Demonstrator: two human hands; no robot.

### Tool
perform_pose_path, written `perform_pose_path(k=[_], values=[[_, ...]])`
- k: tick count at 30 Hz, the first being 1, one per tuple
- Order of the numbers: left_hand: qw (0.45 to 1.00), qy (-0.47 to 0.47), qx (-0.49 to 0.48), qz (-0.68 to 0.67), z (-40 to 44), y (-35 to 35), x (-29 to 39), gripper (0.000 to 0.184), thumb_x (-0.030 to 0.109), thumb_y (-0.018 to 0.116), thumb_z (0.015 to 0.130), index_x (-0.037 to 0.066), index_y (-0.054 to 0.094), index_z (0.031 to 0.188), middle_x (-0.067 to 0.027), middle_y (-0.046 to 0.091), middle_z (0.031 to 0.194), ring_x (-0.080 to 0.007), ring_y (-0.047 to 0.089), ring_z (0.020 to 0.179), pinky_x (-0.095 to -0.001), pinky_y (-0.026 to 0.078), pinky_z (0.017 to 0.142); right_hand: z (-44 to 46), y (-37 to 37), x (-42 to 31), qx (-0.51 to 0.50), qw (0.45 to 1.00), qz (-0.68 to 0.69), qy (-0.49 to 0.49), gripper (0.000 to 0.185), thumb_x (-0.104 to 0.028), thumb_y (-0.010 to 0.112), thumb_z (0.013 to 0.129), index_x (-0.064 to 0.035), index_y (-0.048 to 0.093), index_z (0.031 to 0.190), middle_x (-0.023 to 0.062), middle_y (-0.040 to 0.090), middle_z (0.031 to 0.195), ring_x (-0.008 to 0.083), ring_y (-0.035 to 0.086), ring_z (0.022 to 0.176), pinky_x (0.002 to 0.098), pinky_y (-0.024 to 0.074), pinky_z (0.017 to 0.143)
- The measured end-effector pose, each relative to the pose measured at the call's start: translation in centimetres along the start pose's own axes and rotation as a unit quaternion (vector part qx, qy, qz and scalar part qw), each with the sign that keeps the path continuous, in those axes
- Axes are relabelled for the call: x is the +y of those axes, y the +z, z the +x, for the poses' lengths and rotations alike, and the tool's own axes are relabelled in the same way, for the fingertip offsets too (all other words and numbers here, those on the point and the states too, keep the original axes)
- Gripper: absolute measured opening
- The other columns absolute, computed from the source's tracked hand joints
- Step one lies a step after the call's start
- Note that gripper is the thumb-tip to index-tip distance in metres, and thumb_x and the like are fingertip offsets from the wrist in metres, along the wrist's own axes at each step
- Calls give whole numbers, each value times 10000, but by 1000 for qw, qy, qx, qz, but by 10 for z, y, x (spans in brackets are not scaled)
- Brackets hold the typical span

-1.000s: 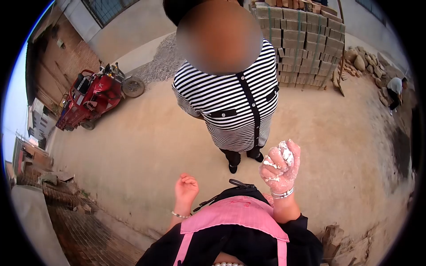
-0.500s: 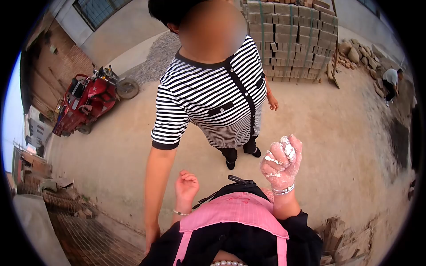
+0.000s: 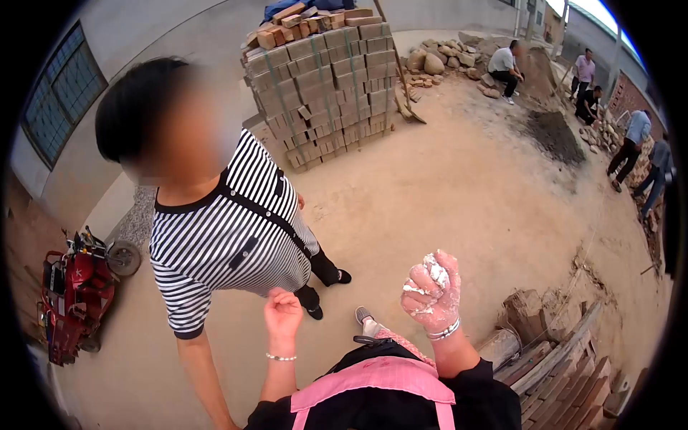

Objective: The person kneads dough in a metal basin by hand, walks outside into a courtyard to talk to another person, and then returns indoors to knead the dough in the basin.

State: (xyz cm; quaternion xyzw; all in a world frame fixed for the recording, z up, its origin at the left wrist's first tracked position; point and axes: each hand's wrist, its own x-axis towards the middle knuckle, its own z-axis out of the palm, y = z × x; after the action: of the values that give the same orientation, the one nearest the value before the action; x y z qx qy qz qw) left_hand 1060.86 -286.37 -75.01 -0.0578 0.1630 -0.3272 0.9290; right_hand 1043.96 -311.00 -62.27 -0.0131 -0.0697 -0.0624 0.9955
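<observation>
My right hand point(image 3: 433, 292), coated in white dough or paste, is raised at right of centre with its fingers curled in; white clumps lie between them, and what it holds inside is hidden. My left hand point(image 3: 284, 313) is up in front of my body, its fingers loosely curled and nothing visible in them. A person in a striped shirt point(image 3: 229, 236) stands close on the left, with one arm hanging beside my left arm. I wear a pink apron point(image 3: 376, 380) over black clothing.
A tall brick stack point(image 3: 326, 93) stands ahead, a shovel point(image 3: 408, 107) beside it. A red tricycle point(image 3: 79, 294) is at far left. Stones point(image 3: 437, 61) and several people are at the upper right. Planks and bricks point(image 3: 566, 387) lie at the lower right.
The view has swung right, bringing more people and the woodpile into sight. The striped-shirt person has shifted left in view, one arm now reaching down near me. Both my hands keep their curled shape.
</observation>
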Motion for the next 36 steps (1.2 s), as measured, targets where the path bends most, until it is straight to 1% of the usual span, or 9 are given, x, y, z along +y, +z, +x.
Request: perform_pose_path(k=[2, 4, 9, 13, 17, 20, 29, 32, 36], values=[[999, -15, 2, 41, 25, 17, -29, 104, 46, 447, 824, 43, 534, 767, -9, 537, 672, -111, 498, 596, -243, 424, 587, -12, 5, -22, -7, 999, -18, -37, 473, -350, 359, 916, -124, 384, 501, -7, 333, 447, 87, 237, 370, 242, 224, 361], [994, -84, 27, 62, 51, 44, -64, 135, 76, 426, 869, 62, 509, 763, -3, 513, 674, -110, 492, 596, -246, 425, 573, -17, 2, -41, -18, 998, -16, -60, 472, -350, 365, 915, -123, 381, 501, -10, 330, 446, 86, 235, 370, 242, 221, 361], [976, -138, 8, 170, 137, 71, -118, 90, 72, 435, 866, 79, 510, 817, -1, 518, 708, -112, 490, 605, -260, 429, 586, -16, -9, -109, -53, 986, -11, -160, 468, -348, 366, 912, -122, 376, 502, -17, 316, 437, 82, 215, 364, 240, 208, 358], [953, -195, 45, 227, 205, 68, -176, 104, 120, 439, 886, 97, 510, 813, 13, 519, 719, -110, 498, 616, -261, 441, 594, -20, -15, -183, -68, 965, 19, -254, 472, -346, 354, 915, -131, 364, 495, -22, 314, 433, 77, 191, 354, 241, 196, 354], [938, -235, 29, 252, 265, 59, -250, 90, 69, 468, 856, 72, 533, 795, 10, 552, 734, -102, 516, 629, -243, 443, 595, -39, -17, -248, -80, 935, 1, -346, 479, -346, 347, 918, -139, 353, 486, -24, 323, 432, 72, 187, 345, 241, 190, 350], [921, -289, 87, 245, 305, 51, -308, 105, 93, 453, 875, 91, 528, 801, 5, 530, 720, -106, 499, 618, -253, 446, 587, -49, -19, -284, -74, 910, -17, -409, 488, -344, 341, 920, -144, 343, 475, -25, 321, 428, 68, 193, 345, 237, 183, 350], [864, -428, 142, 225, 475, 8, -459, 96, 76, 460, 865, 85, 522, 793, 4, 530, 711, -104, 498, 616, -244, 437, 580, -48, -41, -410, -13, 800, -80, -594, 447, -339, 322, 925, -126, 394, 539, -36, 312, 426, 66, 204, 346, 232, 177, 354], [844, -461, 173, 212, 541, -12, -504, 98, 68, 454, 863, 70, 515, 787, 5, 529, 699, -104, 489, 607, -245, 433, 581, -41, -18, -463, -22, 753, -87, -652, 444, -341, 317, 927, -119, 401, 551, -25, 335, 448, 68, 221, 351, 234, 182, 359], [811, -523, 170, 202, 599, -10, -580, 103, 69, 448, 865, 55, 510, 784, 6, 529, 692, -102, 482, 600, -245, 425, 580, -50, 16, -510, -53, 673, -194, -712, 448, -335, 315, 929, -116, 381, 543, -1, 352, 469, 83, 242, 360, 241, 190, 375]])
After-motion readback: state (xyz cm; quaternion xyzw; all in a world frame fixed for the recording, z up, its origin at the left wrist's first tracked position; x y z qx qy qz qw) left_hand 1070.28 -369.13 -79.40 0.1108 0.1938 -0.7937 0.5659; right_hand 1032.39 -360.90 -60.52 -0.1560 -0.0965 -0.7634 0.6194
